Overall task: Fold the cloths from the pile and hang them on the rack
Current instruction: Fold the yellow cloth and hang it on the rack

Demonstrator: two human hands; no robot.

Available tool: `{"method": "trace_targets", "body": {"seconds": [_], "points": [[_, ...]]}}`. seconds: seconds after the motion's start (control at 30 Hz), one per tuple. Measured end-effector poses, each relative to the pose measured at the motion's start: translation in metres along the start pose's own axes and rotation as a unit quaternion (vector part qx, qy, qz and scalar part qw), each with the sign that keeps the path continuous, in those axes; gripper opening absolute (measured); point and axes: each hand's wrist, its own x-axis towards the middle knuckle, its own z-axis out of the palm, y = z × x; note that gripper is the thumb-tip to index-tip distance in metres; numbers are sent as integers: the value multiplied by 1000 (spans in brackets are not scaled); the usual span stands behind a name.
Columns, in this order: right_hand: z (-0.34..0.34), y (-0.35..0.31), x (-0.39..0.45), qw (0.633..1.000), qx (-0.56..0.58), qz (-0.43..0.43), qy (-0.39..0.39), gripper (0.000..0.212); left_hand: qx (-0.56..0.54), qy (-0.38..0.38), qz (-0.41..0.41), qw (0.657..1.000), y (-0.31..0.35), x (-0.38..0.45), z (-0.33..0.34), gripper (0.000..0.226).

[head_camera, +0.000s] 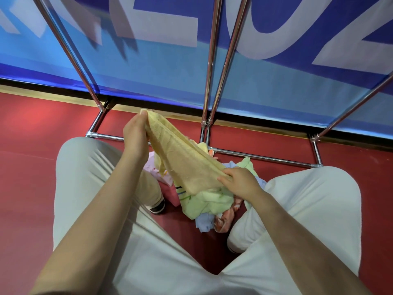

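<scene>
Head view: both hands, left hand (136, 133) and right hand (240, 182), pinch opposite ends of the yellow cloth (182, 160), stretching it taut above the pile (208, 201), probably to square its fold.

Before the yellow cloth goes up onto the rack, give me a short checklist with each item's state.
1. Left hand grips the far end of the yellow cloth: ok.
2. Right hand pinches the near end: ok.
3. Cloth folded into a narrow strip: ok.
4. Cloth lifted off the pile: not ok, its low end touches the pile.
5. Rack within view ahead: ok.
6. Free hanging bar: cannot tell, top out of frame.
</scene>
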Motion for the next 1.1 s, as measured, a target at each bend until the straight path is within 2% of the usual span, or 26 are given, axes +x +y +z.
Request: {"method": "trace_targets", "body": {"seconds": [0.1,0.27,0.43,0.5,0.63,0.83,1.1], "points": [[4,6,5,995,-10,-49,90,27,16,2,13,1000,2,1,-8,31],[5,7,11,968,-33,-79,234,12,1,11,24,1000,5,0,-7,25],[0,4,8,949,-9,-38,312,20,-11,28,19,999,5,4,-4,27],[-4,4,8,943,-14,-19,333,14,-11,28,17,999,5,4,-3,32],[-8,5,8,940,-28,5,341,21,3,18,21,1000,6,3,-1,33],[-4,13,10,952,-22,33,303,32,18,15,31,999,7,1,0,32],[-8,11,9,958,80,-2,275,21,-23,34,19,999,9,0,-6,30]]}}
